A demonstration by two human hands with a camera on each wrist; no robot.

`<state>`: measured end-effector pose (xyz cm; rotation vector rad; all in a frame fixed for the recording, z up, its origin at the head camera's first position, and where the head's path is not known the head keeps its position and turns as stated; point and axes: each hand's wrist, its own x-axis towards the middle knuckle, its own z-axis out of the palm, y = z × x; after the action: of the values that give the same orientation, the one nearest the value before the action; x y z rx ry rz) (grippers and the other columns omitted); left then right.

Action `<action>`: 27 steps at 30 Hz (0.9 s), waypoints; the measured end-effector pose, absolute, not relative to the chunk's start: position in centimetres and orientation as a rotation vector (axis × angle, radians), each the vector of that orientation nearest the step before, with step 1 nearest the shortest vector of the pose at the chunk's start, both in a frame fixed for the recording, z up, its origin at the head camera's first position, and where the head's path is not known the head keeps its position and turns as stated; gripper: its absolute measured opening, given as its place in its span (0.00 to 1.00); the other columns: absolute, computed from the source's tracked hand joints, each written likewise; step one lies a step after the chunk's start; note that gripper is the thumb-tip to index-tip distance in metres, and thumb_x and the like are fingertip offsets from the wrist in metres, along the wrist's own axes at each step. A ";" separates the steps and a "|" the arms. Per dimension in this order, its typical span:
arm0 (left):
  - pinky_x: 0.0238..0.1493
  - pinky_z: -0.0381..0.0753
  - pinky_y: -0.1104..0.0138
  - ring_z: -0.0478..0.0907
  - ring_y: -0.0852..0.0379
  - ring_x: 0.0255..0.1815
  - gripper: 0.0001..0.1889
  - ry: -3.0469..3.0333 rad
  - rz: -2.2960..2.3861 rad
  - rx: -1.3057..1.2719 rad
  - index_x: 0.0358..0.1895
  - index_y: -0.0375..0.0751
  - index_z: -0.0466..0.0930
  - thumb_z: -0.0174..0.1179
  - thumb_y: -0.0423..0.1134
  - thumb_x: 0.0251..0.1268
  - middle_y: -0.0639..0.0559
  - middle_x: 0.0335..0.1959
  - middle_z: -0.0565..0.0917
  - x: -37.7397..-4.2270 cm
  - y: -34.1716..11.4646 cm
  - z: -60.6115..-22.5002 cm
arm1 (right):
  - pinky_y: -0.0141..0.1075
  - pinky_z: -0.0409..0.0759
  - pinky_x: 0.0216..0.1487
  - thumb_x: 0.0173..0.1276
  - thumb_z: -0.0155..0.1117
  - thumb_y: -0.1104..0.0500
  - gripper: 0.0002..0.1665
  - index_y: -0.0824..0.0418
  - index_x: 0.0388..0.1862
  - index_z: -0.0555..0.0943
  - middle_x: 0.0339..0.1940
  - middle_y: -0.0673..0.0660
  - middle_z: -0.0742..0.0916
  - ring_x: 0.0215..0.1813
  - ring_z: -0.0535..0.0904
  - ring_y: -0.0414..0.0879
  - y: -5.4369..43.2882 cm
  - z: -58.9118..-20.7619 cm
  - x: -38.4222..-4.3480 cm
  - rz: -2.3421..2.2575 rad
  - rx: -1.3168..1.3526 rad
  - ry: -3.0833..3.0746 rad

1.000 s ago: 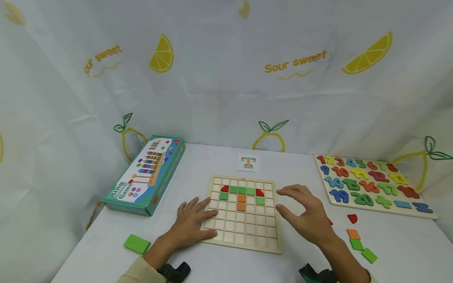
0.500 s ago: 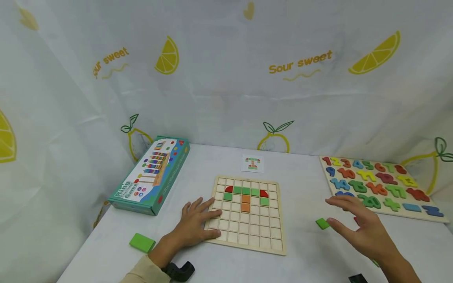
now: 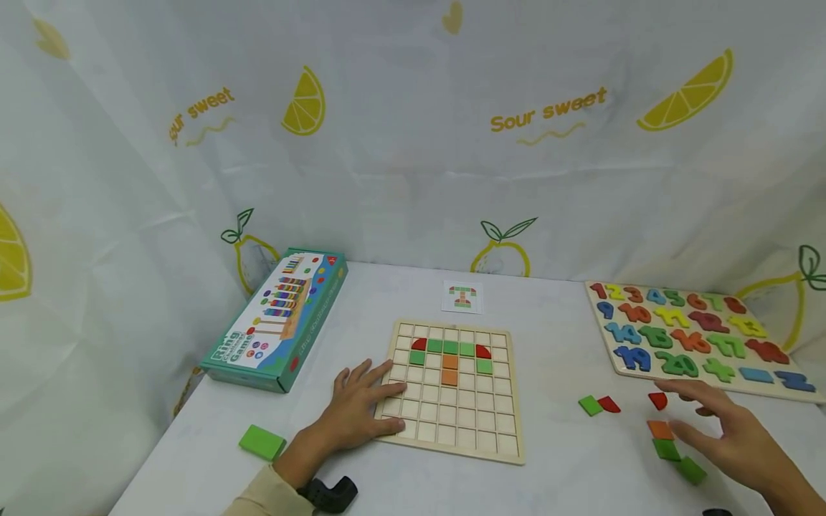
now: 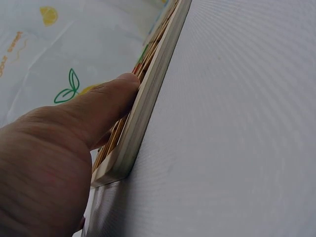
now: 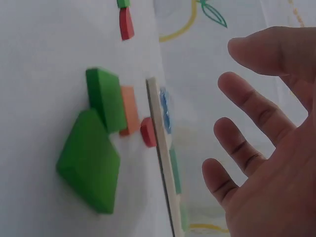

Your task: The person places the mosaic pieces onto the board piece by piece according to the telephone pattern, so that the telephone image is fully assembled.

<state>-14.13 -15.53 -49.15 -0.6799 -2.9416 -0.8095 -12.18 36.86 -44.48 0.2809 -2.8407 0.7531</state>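
My left hand (image 3: 353,410) rests spread on the left edge of a wooden grid board (image 3: 518,430); its thumb touches the rim in the left wrist view. On the board, red quarter-round, green square and orange square tiles (image 3: 449,369) form a T-like shape. Over the right side of the table, my right hand (image 3: 732,433) hovers with fingers apart and nothing between them. Close by lie an orange tile (image 3: 660,430), green tiles (image 3: 666,450) and a red quarter-round tile (image 3: 658,400). The right wrist view shows the fingers (image 5: 254,98) apart from these tiles.
A printed pattern card (image 3: 462,297) lies behind the board. A number puzzle (image 3: 684,337) is at the back right, a boxed ring game (image 3: 277,315) at the left. A green block (image 3: 262,442) lies front left. Another green tile (image 3: 590,405) and red tile (image 3: 609,405) lie right of the board.
My right hand has moved from the board's right edge rightward to the loose tiles, uncovering a green and a red tile. The left hand stays on the board.
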 end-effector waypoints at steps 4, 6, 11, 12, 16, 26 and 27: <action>0.63 0.40 0.36 0.48 0.38 0.74 0.33 -2.932 -0.808 -0.680 0.62 0.57 0.78 0.62 0.67 0.54 0.52 0.73 0.61 -14.2 -15.5 -49.2 | 0.46 0.76 0.36 0.61 0.72 0.59 0.29 0.65 0.59 0.76 0.55 0.67 0.79 0.50 0.70 0.57 38.3 -45.6 -12.3 0.805 0.230 -2.922; 0.63 0.40 0.36 0.48 0.38 0.73 0.34 -2.930 -0.808 -0.681 0.62 0.57 0.78 0.62 0.68 0.54 0.52 0.73 0.61 -14.2 -15.5 -49.3 | 0.40 0.76 0.35 0.61 0.72 0.58 0.27 0.65 0.58 0.78 0.53 0.59 0.81 0.49 0.73 0.48 38.7 -46.2 -12.3 0.834 0.214 -2.937; 0.63 0.40 0.36 0.48 0.38 0.73 0.34 -2.930 -0.813 -0.685 0.62 0.57 0.78 0.62 0.68 0.53 0.52 0.73 0.61 -14.2 -15.6 -49.4 | 0.26 0.73 0.34 0.58 0.74 0.61 0.23 0.62 0.53 0.82 0.46 0.39 0.81 0.40 0.68 0.25 39.3 -47.5 -12.4 0.869 0.263 -2.885; 0.63 0.40 0.36 0.49 0.38 0.73 0.34 -2.927 -0.811 -0.686 0.62 0.57 0.78 0.62 0.68 0.53 0.52 0.73 0.61 -14.2 -15.6 -49.3 | 0.24 0.72 0.34 0.58 0.74 0.62 0.22 0.62 0.52 0.82 0.46 0.37 0.80 0.41 0.67 0.23 39.3 -47.7 -12.4 0.873 0.273 -2.873; 0.63 0.40 0.36 0.49 0.38 0.73 0.33 -2.919 -0.799 -0.679 0.62 0.57 0.79 0.63 0.67 0.53 0.52 0.73 0.61 -14.3 -15.7 -49.1 | 0.17 0.68 0.38 0.58 0.73 0.65 0.20 0.61 0.51 0.83 0.47 0.35 0.78 0.46 0.63 0.18 39.3 -48.2 -12.7 0.912 0.302 -2.833; 0.63 0.40 0.36 0.48 0.38 0.73 0.33 -2.932 -0.815 -0.663 0.62 0.57 0.79 0.63 0.67 0.53 0.52 0.73 0.62 -14.2 -15.6 -49.3 | 0.17 0.65 0.36 0.60 0.68 0.70 0.15 0.63 0.47 0.85 0.47 0.53 0.81 0.44 0.63 0.22 39.2 -48.6 -12.5 0.869 0.245 -2.809; 0.63 0.39 0.36 0.48 0.38 0.73 0.33 -2.932 -0.819 -0.664 0.62 0.57 0.79 0.63 0.67 0.53 0.52 0.73 0.62 -14.1 -15.6 -49.3 | 0.18 0.66 0.35 0.61 0.67 0.69 0.15 0.63 0.47 0.85 0.47 0.57 0.81 0.43 0.63 0.22 39.3 -48.6 -12.4 0.851 0.222 -2.813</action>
<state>-14.13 -15.59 -49.29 -0.6638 -2.9315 -0.8190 -12.42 39.27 -48.57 0.2218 -2.8130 0.8507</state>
